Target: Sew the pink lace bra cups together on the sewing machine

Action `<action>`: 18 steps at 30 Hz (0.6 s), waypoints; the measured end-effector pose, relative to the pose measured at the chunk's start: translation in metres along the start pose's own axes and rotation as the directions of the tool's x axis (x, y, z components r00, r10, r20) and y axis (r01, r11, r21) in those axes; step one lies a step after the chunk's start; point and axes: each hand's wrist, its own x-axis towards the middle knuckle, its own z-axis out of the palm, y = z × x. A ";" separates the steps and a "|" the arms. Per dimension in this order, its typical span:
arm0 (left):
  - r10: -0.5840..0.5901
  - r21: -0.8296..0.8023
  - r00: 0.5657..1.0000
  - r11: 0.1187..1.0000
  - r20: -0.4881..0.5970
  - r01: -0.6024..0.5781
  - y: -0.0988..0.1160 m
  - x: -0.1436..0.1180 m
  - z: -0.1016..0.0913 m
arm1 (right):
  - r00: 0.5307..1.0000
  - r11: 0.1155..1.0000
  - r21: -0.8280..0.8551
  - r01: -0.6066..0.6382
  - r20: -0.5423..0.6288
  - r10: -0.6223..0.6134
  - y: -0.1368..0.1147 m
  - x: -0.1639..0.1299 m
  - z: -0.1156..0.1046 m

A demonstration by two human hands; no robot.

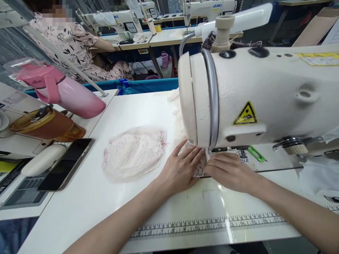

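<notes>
White lace fabric (pixel 200 169) lies under the head of the sewing machine (pixel 275 84). My left hand (pixel 178 169) rests flat on this lace left of the needle area, its fingers stretched forward. On the right, my right hand (pixel 230 171) has its fingers pressed together at the lace edge, close to the presser foot. The fingertips there are partly hidden by the hand itself. More of the pale fabric (pixel 176 113) runs back behind the machine head. A separate gathered lace piece (pixel 135 153) with red threads lies to the left.
Green thread snips (pixel 256 153) lie right of the needle. A black phone (pixel 66 164), an amber cup (pixel 45 123) and a pink bottle (pixel 63 88) stand or lie at left. A printed ruler (pixel 201 225) lines the front edge. Another person (pixel 71 46) sits beyond.
</notes>
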 end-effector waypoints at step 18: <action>-0.008 0.017 0.999 1.000 0.034 0.008 0.002 0.001 -0.002 | 0.998 0.990 -0.140 -0.009 -0.057 0.001 0.007 0.006 -0.017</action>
